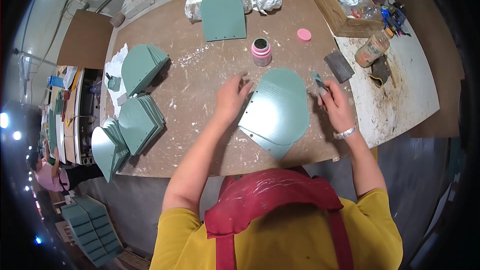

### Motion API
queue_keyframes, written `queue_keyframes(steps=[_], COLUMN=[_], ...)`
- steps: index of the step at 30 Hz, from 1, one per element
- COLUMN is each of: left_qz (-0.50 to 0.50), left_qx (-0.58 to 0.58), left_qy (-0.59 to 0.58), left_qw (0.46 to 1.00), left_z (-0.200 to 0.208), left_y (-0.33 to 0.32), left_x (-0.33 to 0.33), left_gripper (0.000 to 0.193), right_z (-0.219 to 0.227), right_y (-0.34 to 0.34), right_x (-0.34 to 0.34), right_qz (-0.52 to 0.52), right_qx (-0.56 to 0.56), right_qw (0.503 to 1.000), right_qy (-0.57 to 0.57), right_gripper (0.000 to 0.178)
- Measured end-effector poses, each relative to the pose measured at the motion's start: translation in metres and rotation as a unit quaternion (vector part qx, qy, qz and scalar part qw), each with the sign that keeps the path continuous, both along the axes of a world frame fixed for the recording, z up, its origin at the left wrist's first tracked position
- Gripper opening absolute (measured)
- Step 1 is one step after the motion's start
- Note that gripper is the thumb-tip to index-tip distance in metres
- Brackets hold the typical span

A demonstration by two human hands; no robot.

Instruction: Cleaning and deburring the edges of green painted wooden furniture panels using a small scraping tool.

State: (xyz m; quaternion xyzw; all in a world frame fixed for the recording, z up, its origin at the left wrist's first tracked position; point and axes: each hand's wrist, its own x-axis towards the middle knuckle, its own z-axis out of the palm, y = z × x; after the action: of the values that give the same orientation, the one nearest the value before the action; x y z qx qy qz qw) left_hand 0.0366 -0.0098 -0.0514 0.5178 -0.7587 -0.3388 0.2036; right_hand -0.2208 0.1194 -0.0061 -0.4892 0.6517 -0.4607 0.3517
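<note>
Two green panels with rounded ends lie stacked in front of me; the upper panel [277,105] has small holes along its straight edge, and a corner of the lower panel [272,147] shows beneath. My left hand [233,97] is beside the upper panel's left edge, fingers apart and holding nothing. To the right of the panels, my right hand [336,105] grips a small flat tool [318,80] with a green-smeared end, held up off the panel. Beyond them stands an open pink-and-white jar [261,52], dark inside; its pink lid [304,35] lies apart to the right.
Fanned green panels [142,120] fill the table's left side. One panel [223,15] leans on a white wrapped bundle [195,5] at the back. On the right are a dark block [339,66], a bottle [372,49] and a cardboard box [327,7]. Another person [50,175] works far left.
</note>
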Motion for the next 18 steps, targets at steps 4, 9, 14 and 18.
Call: queue_keyframes(steps=[4,9,14,18], left_qz=[0.049,-0.002,-0.067,-0.1], left_qx=[-0.018,0.007,-0.101,-0.18], left_qy=[0.106,0.194,0.122,0.107], left_qw=[0.993,0.981,0.985,0.973], left_z=[0.004,-0.027,0.006,0.007], left_y=[-0.031,-0.073,-0.066,-0.073], left_x=[-0.03,-0.055,-0.065,-0.055], left_gripper=[0.058,0.067,0.058,0.054], right_z=[0.039,0.068,0.08,0.066], right_y=[-0.05,-0.1,-0.122,-0.133], right_x=[-0.009,-0.005,-0.012,-0.006], right_qz=[0.111,0.122,0.18,0.216], right_qx=[0.014,0.001,-0.023,-0.039], right_qw=[0.984,0.956,0.902,0.856], right_qy=[0.139,0.266,0.391,0.467], right_gripper=[0.021,0.012,0.011,0.01])
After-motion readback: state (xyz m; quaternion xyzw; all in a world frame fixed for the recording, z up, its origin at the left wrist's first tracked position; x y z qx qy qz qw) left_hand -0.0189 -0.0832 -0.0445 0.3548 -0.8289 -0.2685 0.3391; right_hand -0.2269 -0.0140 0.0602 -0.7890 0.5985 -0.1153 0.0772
